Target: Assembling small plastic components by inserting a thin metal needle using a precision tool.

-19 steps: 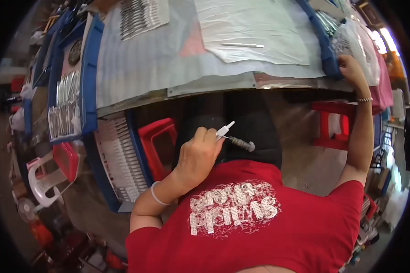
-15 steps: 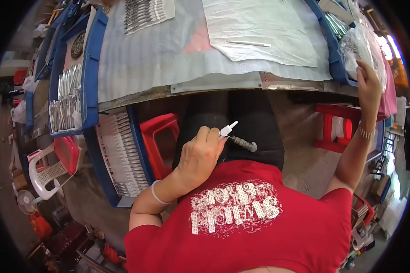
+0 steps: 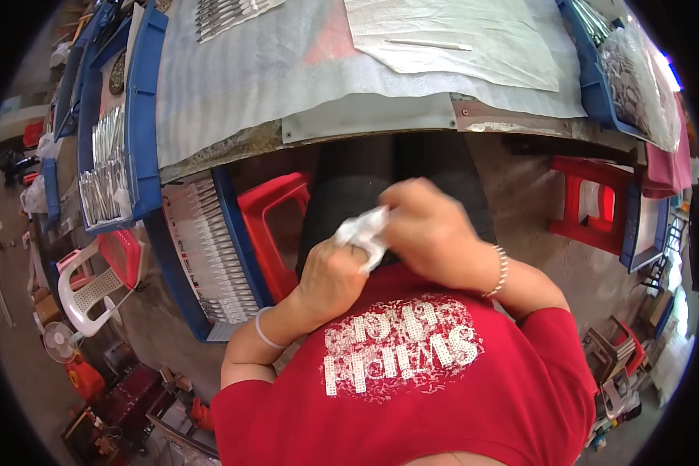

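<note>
Above my lap both hands are close together. Fingers curled, my left hand (image 3: 330,276) is closed on a crumpled white cloth or paper (image 3: 363,227); I cannot tell which. My right hand (image 3: 439,241), partly smeared by motion, meets the upper right side of that white piece with bent fingers. Its fingertips are hidden, so what they pinch does not show. The tube with a nozzle and the dangling piece from the earlier frame are out of sight.
Ahead is the worktable's covering sheet (image 3: 233,101), with a white cloth (image 3: 512,70) and a slim white stick (image 3: 427,44) on it. Blue bins (image 3: 144,109) of metal pieces flank it. A bag (image 3: 637,85) sits at right. Red stools (image 3: 268,206) stand below.
My right hand has come back from the bag at the right to meet my left hand. A crumpled white piece now shows at my left hand, where the white nozzled tube was.
</note>
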A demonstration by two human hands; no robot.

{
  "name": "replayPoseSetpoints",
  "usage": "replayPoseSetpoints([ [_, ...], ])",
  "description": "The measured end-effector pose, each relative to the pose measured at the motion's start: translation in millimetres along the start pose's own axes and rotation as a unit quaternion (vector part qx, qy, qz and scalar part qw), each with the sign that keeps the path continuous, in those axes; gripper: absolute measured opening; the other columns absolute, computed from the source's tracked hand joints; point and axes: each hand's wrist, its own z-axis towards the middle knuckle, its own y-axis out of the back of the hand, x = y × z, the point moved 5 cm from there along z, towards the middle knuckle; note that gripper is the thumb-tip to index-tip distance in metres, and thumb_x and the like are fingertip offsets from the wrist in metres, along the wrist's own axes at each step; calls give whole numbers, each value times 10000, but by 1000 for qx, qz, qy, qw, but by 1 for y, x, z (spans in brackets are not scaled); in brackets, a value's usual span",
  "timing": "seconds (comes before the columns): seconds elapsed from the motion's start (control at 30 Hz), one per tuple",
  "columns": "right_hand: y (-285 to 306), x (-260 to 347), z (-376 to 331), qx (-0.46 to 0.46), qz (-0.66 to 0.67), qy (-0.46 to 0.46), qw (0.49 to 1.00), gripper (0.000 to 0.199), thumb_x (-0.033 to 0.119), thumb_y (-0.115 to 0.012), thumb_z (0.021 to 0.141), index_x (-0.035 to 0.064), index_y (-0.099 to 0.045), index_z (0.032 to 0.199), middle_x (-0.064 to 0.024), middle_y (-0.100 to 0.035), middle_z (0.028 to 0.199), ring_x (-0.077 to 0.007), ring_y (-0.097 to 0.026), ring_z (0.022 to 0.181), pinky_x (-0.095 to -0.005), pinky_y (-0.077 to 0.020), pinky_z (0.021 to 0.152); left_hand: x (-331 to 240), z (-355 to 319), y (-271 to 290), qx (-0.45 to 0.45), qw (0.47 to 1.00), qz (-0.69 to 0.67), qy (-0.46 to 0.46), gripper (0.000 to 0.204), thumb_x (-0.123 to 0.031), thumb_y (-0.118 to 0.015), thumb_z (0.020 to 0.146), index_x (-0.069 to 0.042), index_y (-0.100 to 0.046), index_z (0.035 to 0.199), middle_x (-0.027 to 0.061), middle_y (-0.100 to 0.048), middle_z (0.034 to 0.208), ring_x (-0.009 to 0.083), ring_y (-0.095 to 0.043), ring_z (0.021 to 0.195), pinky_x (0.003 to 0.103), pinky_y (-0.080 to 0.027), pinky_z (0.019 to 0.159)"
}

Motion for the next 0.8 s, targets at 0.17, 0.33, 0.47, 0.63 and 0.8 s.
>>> replayPoseSetpoints([
  [0.17,15,-53,2,30,-48,-130,990,105,93,-684,713,40,-598,739,-127,-589,802,-313,-573,736,-405,-475,622,5,11,4,2,1000,-13,6,149,-72,-711,795,2,-636,900,139,-576,802,298,-605,594,382,-503,517],
  [0.33,-4,-30,-2,108,-5,-69,992,90,62,-668,716,48,-596,769,-89,-602,828,-274,-571,776,-382,-445,695,17,9,-3,51,987,-153,25,174,-21,-667,780,20,-628,944,212,-591,813,377,-611,684,434,-506,593],
  [0.47,25,-35,1,-42,11,-103,994,147,28,-656,731,22,-653,878,-133,-645,917,-298,-600,772,-388,-489,694,19,1,-17,57,987,-149,29,173,-28,-672,797,16,-622,956,195,-593,830,367,-613,668,427,-514,598],
  [0.63,0,-60,-6,30,1,-145,989,371,-26,-612,700,38,-648,1064,-143,-626,798,-328,-580,732,-392,-487,634,6,12,-1,6,997,42,-66,180,-91,-614,848,23,-597,986,85,-474,740,210,-560,607,326,-468,528],
  [0.8,-4,-19,3,51,37,-15,998,299,11,-653,673,12,-662,971,-98,-627,890,-269,-586,794,-362,-485,741,18,22,10,15,996,-78,-46,187,-78,-648,836,20,-601,989,109,-494,759,252,-581,634,335,-480,541],
])
